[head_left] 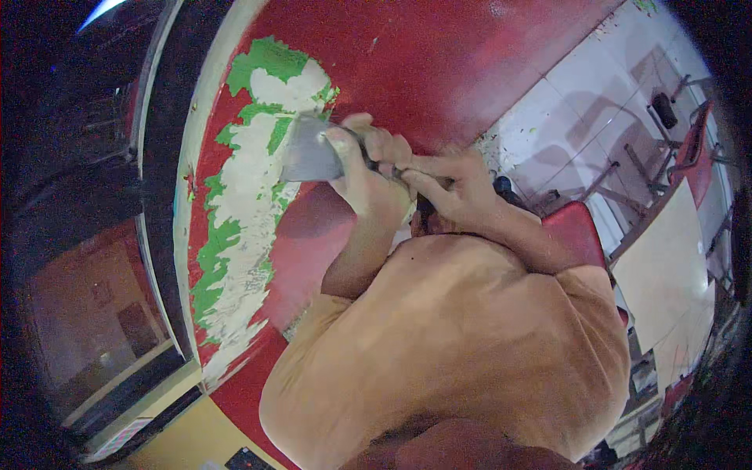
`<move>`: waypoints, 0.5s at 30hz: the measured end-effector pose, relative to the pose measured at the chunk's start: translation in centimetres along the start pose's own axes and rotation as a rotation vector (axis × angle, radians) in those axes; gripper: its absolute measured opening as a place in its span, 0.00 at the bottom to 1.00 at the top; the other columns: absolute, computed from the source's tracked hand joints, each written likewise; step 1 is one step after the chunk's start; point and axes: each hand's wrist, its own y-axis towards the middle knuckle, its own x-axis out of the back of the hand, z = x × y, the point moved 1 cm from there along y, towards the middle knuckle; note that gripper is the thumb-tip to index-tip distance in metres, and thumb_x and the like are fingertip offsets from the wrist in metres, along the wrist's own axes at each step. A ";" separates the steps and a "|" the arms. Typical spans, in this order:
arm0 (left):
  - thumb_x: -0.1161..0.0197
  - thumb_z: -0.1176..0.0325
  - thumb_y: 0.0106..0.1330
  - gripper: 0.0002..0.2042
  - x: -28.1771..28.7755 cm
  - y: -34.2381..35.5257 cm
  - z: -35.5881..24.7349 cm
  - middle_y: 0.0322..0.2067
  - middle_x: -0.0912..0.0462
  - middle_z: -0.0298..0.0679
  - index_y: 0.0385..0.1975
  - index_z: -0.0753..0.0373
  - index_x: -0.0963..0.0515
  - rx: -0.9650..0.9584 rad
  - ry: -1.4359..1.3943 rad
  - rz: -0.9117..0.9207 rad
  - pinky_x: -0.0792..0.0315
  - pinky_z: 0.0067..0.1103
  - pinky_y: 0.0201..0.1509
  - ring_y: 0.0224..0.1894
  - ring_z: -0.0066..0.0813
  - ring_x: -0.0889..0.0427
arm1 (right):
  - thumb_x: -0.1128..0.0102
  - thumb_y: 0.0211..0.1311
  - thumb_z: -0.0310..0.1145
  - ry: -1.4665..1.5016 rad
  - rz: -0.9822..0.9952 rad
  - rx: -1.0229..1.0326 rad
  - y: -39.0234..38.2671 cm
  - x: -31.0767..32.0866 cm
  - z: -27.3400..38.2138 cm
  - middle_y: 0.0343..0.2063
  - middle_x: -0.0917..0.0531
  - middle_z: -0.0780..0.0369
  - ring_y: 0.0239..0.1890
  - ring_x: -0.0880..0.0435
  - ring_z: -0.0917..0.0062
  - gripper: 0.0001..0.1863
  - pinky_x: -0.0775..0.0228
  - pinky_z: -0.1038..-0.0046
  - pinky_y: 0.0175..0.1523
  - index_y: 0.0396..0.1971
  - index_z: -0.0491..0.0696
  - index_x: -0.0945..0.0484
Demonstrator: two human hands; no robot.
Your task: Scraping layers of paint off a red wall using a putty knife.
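A wide putty knife [307,150] with a grey metal blade lies against the red wall [376,70]. My left hand [368,168] is closed around it where blade meets handle, its thumb on the blade. Further back, my right hand [454,184] is closed around the handle end, which is mostly hidden by my fingers. The blade's edge touches a long stripped patch [247,204] of whitish surface, bordered by ragged green paint [270,59] with red paint around it.
Left of the wall is a dark-framed window [102,305]. On the right, a red chair [576,231] and a pale table [666,266] stand close to my right arm. More chairs stand on white floor tiles [548,117], where small paint flakes lie along the wall's foot.
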 end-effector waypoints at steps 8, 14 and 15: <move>0.54 0.50 0.66 0.20 -0.2 -0.1 -0.2 0.13 0.44 0.28 0.36 0.64 0.31 0.003 0.023 0.055 0.47 0.18 0.16 0.12 0.17 0.47 | 0.42 0.55 0.35 0.081 -0.042 -0.067 -0.3 -0.6 -0.4 0.26 0.17 0.56 0.22 0.22 0.85 0.12 0.29 0.78 0.30 0.40 0.49 0.20; 0.55 0.48 0.66 0.19 -1.0 0.6 -1.7 0.14 0.46 0.24 0.38 0.59 0.32 -0.018 0.004 0.136 0.49 0.15 0.16 0.13 0.14 0.49 | 0.42 0.55 0.31 0.080 -0.009 -0.098 0.6 0.1 1.7 0.23 0.18 0.57 0.22 0.24 0.87 0.11 0.31 0.78 0.27 0.39 0.45 0.20; 0.55 0.48 0.66 0.19 -0.8 0.4 -1.8 0.14 0.45 0.24 0.38 0.59 0.32 -0.011 0.035 0.125 0.49 0.14 0.16 0.13 0.13 0.49 | 0.42 0.55 0.27 0.045 0.021 -0.083 0.4 0.0 1.8 0.23 0.18 0.57 0.24 0.24 0.88 0.11 0.32 0.78 0.27 0.38 0.40 0.21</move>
